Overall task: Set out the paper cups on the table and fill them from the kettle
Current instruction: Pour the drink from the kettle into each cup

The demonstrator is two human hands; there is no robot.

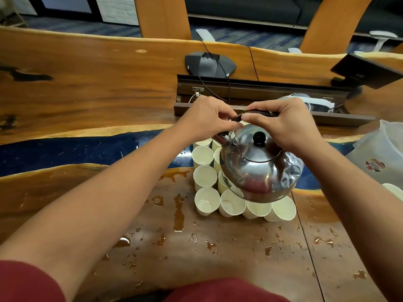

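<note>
Both hands up on the steel kettle (260, 168), which hangs tilted over a tight cluster of paper cups (229, 188) on the wet wooden table (87, 94). Right hand (290, 125) has fingers curled round the black handle (255, 113) on top. Left hand (205, 118) pinches at the spout end of the handle, fingertips bunched near the spout cap. Kettle lid on, black knob (259, 138) up. Cups upright, packed touching in rows; front row of four shows below the kettle base, left column of three clear, others hidden under the kettle. Water puddles (178, 212) spread on the table near the cups. Translucent plastic tub (381, 155) at far right; black conference phone (209, 64) further back.
</note>
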